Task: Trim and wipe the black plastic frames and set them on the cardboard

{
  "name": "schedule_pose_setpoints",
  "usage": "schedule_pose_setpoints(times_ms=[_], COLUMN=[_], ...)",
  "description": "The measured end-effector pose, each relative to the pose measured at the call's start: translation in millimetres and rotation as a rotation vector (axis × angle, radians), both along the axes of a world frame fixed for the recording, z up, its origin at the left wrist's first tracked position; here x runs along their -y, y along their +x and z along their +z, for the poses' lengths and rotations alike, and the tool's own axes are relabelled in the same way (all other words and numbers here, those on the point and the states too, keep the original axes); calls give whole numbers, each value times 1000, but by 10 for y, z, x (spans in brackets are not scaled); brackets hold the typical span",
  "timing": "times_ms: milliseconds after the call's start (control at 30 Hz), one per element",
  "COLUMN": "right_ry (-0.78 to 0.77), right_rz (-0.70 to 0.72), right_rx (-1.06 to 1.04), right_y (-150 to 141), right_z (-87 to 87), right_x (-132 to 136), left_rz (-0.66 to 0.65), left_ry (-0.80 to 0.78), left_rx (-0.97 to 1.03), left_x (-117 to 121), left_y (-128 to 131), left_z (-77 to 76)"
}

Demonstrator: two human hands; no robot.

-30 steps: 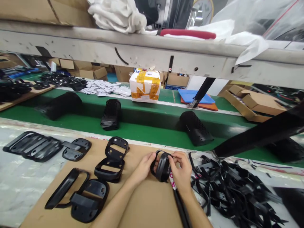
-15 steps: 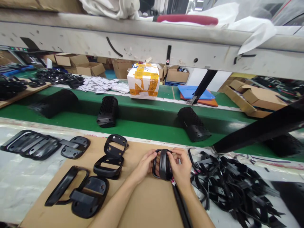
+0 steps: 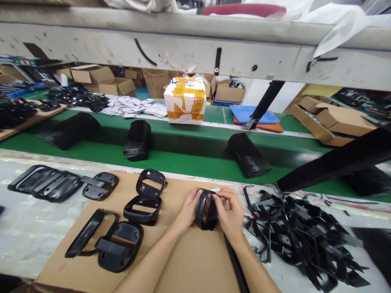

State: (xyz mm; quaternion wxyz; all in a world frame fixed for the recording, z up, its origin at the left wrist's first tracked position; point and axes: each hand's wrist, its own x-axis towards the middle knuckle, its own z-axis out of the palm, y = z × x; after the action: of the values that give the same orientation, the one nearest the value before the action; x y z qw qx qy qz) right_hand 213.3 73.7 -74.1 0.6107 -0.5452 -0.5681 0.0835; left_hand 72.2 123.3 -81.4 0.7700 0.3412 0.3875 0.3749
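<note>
My left hand (image 3: pixel 187 210) and my right hand (image 3: pixel 230 213) both grip a black plastic frame part (image 3: pixel 206 210), held on edge above a brown cardboard sheet (image 3: pixel 195 260). The left fingers curl round its left rim, the right fingers pinch its top right. To the left on the cardboard lie two stacked black frames (image 3: pixel 146 197) and a flat black plate with a loop (image 3: pixel 106 242). A heap of thin black plastic strips (image 3: pixel 302 236) lies just right of my right hand.
A green conveyor belt (image 3: pixel 183 160) runs behind, carrying black perforated housings (image 3: pixel 137 139) (image 3: pixel 248 155). More black plates (image 3: pixel 45 185) lie at the left. A taped white box (image 3: pixel 185 99), cardboard boxes and a blue tray (image 3: pixel 252 114) stand beyond. A grey shelf beam (image 3: pixel 195 49) spans overhead.
The frame part has been turned slightly in my hands, and both hands have shifted a little. The view has tilted a bit.
</note>
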Motion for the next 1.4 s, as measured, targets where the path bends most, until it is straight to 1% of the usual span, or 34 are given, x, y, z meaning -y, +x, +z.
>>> schedule_pose_setpoints(times_ms=[100,200,267,367,433,533,600,667,767,833,967,1033,1133,1233,1400], right_ry=[9,10,3,-15,-35,-75,-120,-165,-204,-220,-254,-263,-267,-267,-269], right_rz=[-11,-18,-22,-16,-13,-25,-7,30,66,94,173,180,185,196,209], right_rx=[2,12,26,40,34,12,-3,-12,-16,-47,-137,-166,-213,-244,-261], right_y=[-1,19,32,30,10,-26,-40,-42,-30,-17,7,11,1,-16,-13], right_z=[33,42,36,23,19,14,3,-13,-48,-79,-166,-206,-233,-223,-209], right_x=[3,6,15,32,34,17,3,-3,-4,-7,-29,-40,-47,-43,-40], left_rz=[-1,-4,-15,-127,-162,-74,-26,8,26,17,-46,-118,-200,-205,-177], left_ry=[-42,-79,-109,-144,-138,-80,-52,-56,-55,-53,-149,-218,-329,-398,-418], left_rx=[66,71,95,187,233,159,78,53,60,76,240,315,364,400,351], left_x=[31,56,62,55,46,31,23,19,19,19,-7,-39,-96,-133,-143], left_y=[10,18,14,-6,-22,-34,-33,-30,-28,-26,-27,-39,-70,-97,-99], left_z=[-64,-97,-76,6,66,113,103,73,37,42,103,123,113,84,90])
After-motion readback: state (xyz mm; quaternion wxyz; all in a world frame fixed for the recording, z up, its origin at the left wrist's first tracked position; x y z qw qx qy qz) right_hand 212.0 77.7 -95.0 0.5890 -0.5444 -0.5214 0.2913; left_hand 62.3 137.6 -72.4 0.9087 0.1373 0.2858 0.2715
